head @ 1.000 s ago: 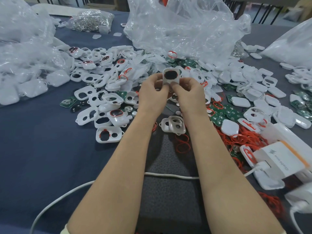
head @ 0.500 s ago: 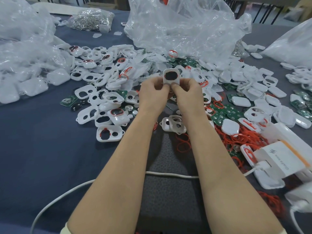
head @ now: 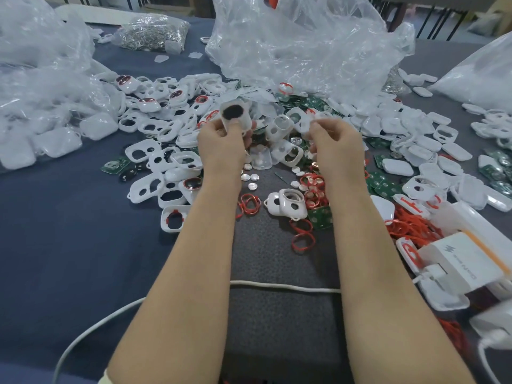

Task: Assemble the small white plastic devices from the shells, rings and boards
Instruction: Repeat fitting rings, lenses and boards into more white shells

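Pulled apart from the shared hold. Gripping dark-centred shell [head: 235,115] in left hand [head: 221,146]; perhaps pinching a small clear piece [head: 309,123] in right hand [head: 336,146]. Mid-fitting; next: square up, press together.

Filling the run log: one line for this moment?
left hand: holds white shell | right hand: curled, contents unclear | hands apart

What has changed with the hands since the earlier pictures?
The hands parted: the left hand keeps the white shell and carried it left; the right hand let go and moved right. The loose parts and white cable stayed put.
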